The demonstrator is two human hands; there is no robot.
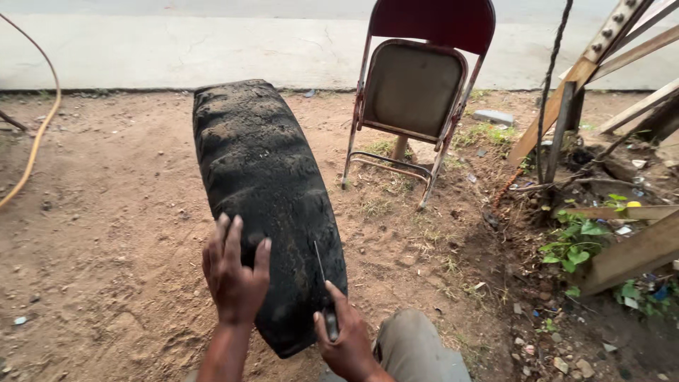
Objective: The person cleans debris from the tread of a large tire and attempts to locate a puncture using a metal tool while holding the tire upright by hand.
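Dirt ground (106,233) outdoors; left hand (233,272) flat on tyre (265,184), right hand (346,339) grip holding awl (324,290).

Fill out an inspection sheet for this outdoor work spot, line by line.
Surface: bare reddish dirt ground with patches of grass.
Job's things: worn, mud-caked black tyre standing on its tread; thin metal tool laid against its tread.
Clutter: stones, scraps and litter among green weeds at right.
Grippers: left hand flat on the tyre, fingers spread; right hand gripping the tool's handle.
Cables: yellowish hose curving over the dirt at left; dark twisted rod or cable upright at right.
Surroundings: red folding chair, leaning wooden planks, pale paved road beyond.
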